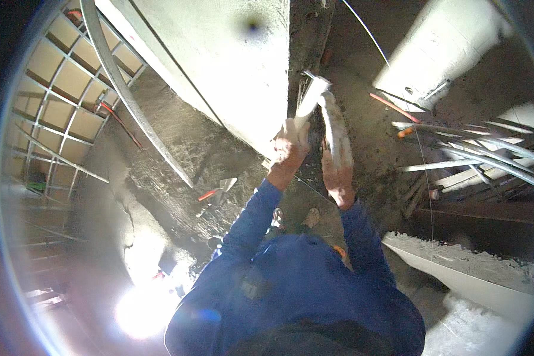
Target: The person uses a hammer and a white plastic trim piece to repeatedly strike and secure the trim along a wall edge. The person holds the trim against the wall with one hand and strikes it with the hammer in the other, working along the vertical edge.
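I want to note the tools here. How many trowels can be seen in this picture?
2. One trowel is in the left hand, held up against the grey wall edge. A second trowel with a red handle lies on the rough floor. Others may be hidden in the dark areas.

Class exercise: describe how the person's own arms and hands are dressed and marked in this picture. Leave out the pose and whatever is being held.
Both forearms wear long, loose blue sleeves that end at the wrists, matching the blue top below. The left hand and the right hand are bare, without gloves, and look dusted with pale grey, plaster-like smears. No watch, rings or bands can be made out.
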### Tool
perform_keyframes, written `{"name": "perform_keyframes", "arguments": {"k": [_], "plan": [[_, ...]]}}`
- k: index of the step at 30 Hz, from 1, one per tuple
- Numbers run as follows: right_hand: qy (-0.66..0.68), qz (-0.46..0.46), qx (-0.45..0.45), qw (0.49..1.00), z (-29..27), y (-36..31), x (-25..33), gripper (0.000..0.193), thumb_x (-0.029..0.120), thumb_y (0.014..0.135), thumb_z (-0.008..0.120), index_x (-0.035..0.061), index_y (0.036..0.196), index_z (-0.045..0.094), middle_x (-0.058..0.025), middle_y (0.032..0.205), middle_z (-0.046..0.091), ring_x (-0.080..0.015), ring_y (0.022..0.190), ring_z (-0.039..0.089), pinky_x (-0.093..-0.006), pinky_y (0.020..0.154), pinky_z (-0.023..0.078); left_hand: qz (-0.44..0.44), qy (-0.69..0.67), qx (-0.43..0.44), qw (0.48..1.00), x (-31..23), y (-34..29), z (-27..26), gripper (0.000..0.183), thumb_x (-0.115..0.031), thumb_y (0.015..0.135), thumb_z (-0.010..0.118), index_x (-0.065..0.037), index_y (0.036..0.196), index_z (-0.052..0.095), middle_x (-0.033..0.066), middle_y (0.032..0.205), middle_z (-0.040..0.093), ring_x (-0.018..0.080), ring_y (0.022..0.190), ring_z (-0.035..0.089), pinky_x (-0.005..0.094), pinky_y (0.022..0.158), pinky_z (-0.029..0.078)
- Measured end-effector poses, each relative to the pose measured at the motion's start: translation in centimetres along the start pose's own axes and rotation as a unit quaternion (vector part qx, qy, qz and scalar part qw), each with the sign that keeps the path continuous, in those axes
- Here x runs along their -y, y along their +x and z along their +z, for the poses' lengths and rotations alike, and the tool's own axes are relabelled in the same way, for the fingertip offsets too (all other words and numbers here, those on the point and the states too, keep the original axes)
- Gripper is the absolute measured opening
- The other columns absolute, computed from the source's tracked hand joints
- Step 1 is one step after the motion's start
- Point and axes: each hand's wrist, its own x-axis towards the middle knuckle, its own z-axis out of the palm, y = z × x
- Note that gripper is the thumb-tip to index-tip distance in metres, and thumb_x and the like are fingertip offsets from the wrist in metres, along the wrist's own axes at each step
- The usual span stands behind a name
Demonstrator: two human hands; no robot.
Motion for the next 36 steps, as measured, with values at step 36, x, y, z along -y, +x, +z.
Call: {"name": "perform_keyframes", "arguments": {"k": [36], "plan": [[0.220,-0.148,0.065,0.962,-3.7,6.0,2.6,0.051,0.052,0.071,0.079,0.0079,0.088,0.060,-0.0123,0.070,0.062,-0.0335,0.063,0.064,-0.0413,0.056,0.049,-0.118,-0.042,0.041,0.991,1.2,-0.6,-3.0,0.023,-0.018,0.096,0.055,0.005,0.101,0.055,0.0187,0.074,0.059,0.0283,0.065,0.060,0.0379,0.059,0.047]]}}
